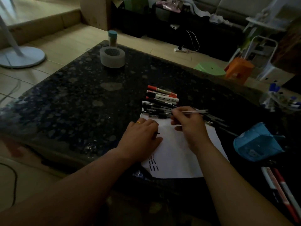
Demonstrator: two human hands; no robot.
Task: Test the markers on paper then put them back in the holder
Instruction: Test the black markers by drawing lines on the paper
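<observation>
A white sheet of paper (177, 154) lies on the dark stone table, with short black and red test strokes (153, 163) near its front left corner. My right hand (187, 123) pinches a thin clear pen (195, 111) that points right, just above a pile of black pens (156, 110). Red and white markers (162, 93) lie beyond that pile. My left hand (143, 137) rests on the paper's left edge with a small black cap (157, 133) showing at its fingers. The blue holder (257, 142) lies tipped on its side at the right.
A roll of clear tape (112, 57) and a teal-lidded jar (112, 38) stand at the table's far end (81, 88). More markers (280, 185) lie at the near right. Green and orange stools (239, 69) and a fan base (21, 57) stand on the floor.
</observation>
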